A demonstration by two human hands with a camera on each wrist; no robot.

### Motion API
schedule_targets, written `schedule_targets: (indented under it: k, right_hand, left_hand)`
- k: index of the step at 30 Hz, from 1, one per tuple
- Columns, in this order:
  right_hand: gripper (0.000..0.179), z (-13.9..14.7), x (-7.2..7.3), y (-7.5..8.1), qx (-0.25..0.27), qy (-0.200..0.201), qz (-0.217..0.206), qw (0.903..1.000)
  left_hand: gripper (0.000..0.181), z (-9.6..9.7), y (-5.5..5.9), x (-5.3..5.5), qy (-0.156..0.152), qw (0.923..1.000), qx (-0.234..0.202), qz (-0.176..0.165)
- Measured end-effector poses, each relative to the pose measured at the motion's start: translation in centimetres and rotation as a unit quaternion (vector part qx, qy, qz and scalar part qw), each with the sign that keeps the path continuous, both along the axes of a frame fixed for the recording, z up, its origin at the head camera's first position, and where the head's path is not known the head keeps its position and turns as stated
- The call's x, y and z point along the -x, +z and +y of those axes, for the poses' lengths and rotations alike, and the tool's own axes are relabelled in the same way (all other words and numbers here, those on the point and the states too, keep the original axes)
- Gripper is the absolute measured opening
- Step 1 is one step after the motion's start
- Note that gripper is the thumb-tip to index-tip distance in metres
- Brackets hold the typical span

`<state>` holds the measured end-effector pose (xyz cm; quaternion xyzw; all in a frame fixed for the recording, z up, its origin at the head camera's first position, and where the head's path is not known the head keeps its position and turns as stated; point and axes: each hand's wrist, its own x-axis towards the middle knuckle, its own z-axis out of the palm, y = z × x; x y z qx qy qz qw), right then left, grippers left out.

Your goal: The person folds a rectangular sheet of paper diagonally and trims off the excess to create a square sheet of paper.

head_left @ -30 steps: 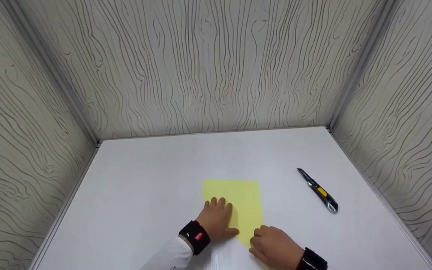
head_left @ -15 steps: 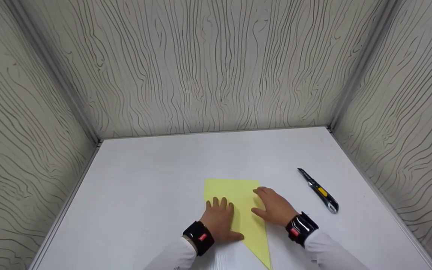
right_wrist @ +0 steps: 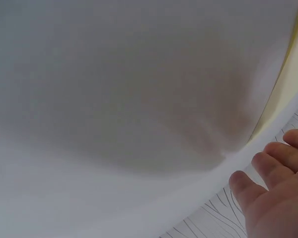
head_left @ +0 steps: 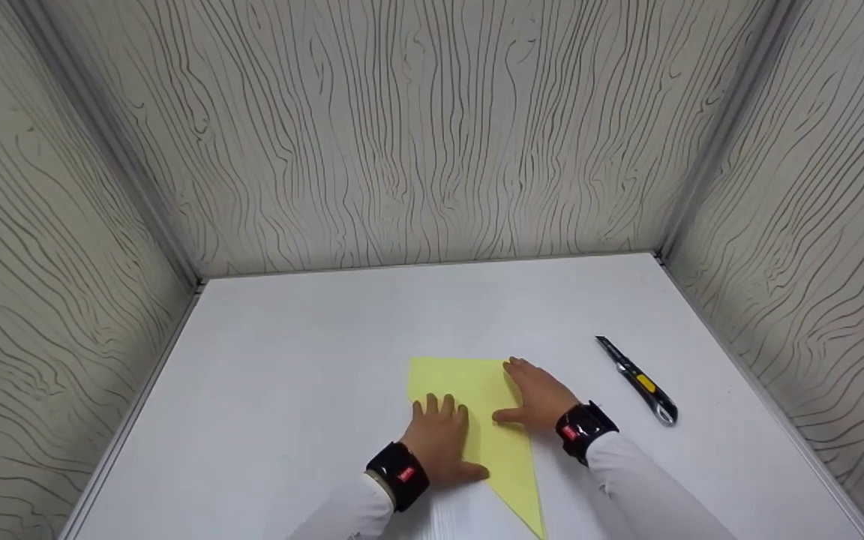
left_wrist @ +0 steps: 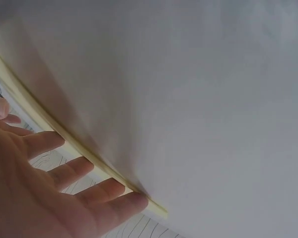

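Observation:
A sheet of yellow paper, folded so that its lower end runs to a point, lies on the white table. My left hand rests on its left side with fingers spread and thumb out to the right. In the left wrist view the straight fingers lie along the paper's edge. My right hand is at the paper's upper right, its fingertips by the top right corner and its thumb over the sheet. The right wrist view shows its fingers extended close to the paper's edge.
A black and yellow utility knife lies on the table to the right of the paper, blade end pointing away to the back left. Wood-patterned panels enclose the table at the back and both sides.
My right hand has let go of the paper's lower right edge and moved up to its top right corner, fingers straightening. The left hand has stayed almost in place on the sheet.

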<state>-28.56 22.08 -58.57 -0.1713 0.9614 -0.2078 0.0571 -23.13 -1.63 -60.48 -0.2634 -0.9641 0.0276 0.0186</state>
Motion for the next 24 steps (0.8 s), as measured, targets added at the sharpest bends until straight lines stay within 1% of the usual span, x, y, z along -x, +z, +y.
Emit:
schedule_targets:
  k: [3, 9, 15, 18, 19, 24]
  right_hand:
    - [0.103, 0.0, 0.2, -0.3, -0.002, -0.003, -0.004, 1.0]
    - [0.1, 0.1, 0.3, -1.0, -0.013, 0.013, -0.003, 0.9998]
    - [0.095, 0.1, 0.4, -1.2, -0.002, 0.038, 0.017, 0.9991]
    - [0.089, -0.1, 0.4, -1.2, 0.023, 0.049, 0.024, 0.9982]
    - [0.086, -0.2, 0.3, -1.1, 0.04, 0.049, 0.021, 0.9978]
    - [0.072, -1.0, 0.1, -0.5, 0.105, 0.027, 0.011, 0.994]
  left_hand:
    - [0.109, 0.1, 0.0, 0.0, 0.001, 1.0, -0.001, 0.004]
    - [0.109, 0.2, -0.1, 0.0, 0.0, 1.0, 0.003, 0.008]
    - [0.109, 0.2, -0.3, 0.0, 0.003, 0.9999, 0.002, 0.014]
    - [0.108, 0.2, -0.3, 0.0, 0.006, 0.9998, -0.006, 0.017]
    - [0.108, 0.2, -0.4, 0.0, 0.007, 0.9998, -0.009, 0.018]
    - [0.105, 0.2, -0.3, 0.0, 0.016, 0.9996, -0.021, 0.012]
